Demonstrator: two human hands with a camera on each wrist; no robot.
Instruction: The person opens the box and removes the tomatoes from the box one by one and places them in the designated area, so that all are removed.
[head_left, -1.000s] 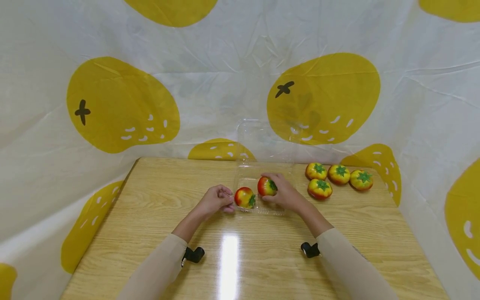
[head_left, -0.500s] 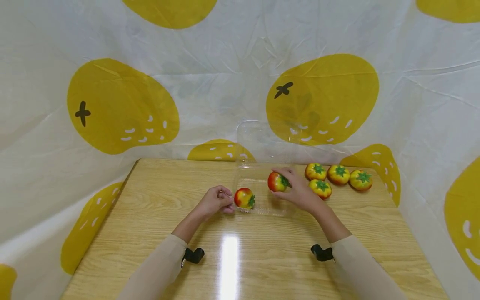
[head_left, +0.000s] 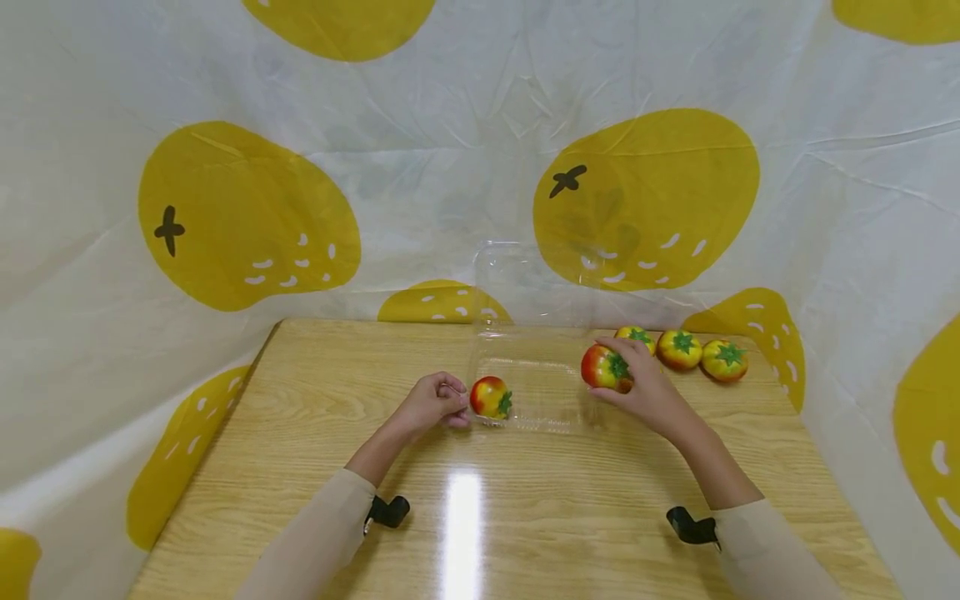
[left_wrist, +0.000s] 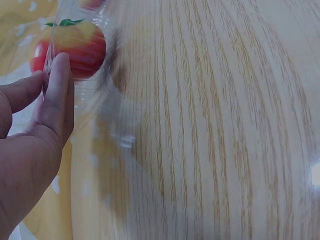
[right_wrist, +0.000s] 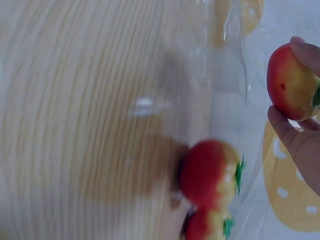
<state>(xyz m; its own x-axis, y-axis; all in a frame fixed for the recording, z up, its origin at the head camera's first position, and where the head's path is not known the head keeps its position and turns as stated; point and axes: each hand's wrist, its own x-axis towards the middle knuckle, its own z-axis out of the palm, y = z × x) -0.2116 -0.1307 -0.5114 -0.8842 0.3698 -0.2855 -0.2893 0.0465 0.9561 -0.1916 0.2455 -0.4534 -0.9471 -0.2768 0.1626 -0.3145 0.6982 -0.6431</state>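
Observation:
My right hand (head_left: 654,390) grips a red-and-yellow tomato (head_left: 598,367) with a green star-shaped top, at the right edge of a clear plastic clamshell container (head_left: 543,427). In the right wrist view this tomato (right_wrist: 286,82) sits between thumb and fingers, apart from the table. My left hand (head_left: 437,402) pinches the container's left wall between thumb and fingers, as the left wrist view shows. One tomato (head_left: 491,397) lies tilted inside the container, beside that hand. The container's lid (head_left: 525,283) stands raised at the back.
On the back right of the wooden table (head_left: 337,500) sit more tomatoes (head_left: 679,350), one partly behind my right hand; another that was near them is hidden. A white cloth (head_left: 442,192) printed with yellow fruit hangs behind the table and along its sides.
My right hand has carried its tomato rightward, from over the container's middle to its right edge, covering part of the tomato group. The left hand and the tomato beside it stay put.

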